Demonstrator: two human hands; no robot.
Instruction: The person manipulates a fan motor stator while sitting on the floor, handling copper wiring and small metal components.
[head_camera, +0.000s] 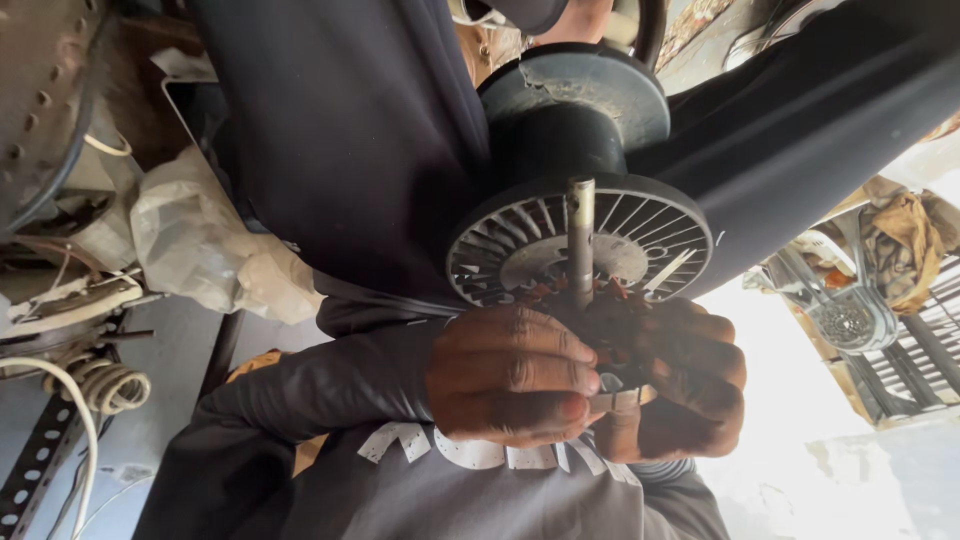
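Two hands meet at centre frame on a motor part, clutter on both sides. Far left: perforated metal panel (40, 90) at top corner, below it a crumpled whitish plastic bag (205, 245), no print readable, lumpy and pale, lying against dark trousers (350, 130). Under the bag, loose white cable (70, 300) and a small coiled wire (105, 385); a punched metal strip (35, 460) runs to the bottom left corner. Lower centre: grey shirt (450, 500) with white block lettering across the chest, partly hidden by the hands, seen upside down. Left hand (515, 375) is curled closed, fingers wrapped round the near side of the motor rotor assembly (580, 240), thumb pressing toward a small pale piece (615, 400) pinched between both hands. Rotor assembly sits centre, held between the knees and just above the hands: slotted round disc with radial fins facing the camera, a black spool-like body behind it. Its steel shaft (581, 235) sticks out of the disc middle; long axis runs from the hands away toward the top of frame, free end pointing at the person's hands. Copper-coloured windings (620, 300) show by the fingers. Right hand (685, 380) is cupped closed on the far side, gripping the same assembly. Far right: round metal mesh part (850, 320), crumpled tan cloth (905, 235), dark slatted grille (925, 360).
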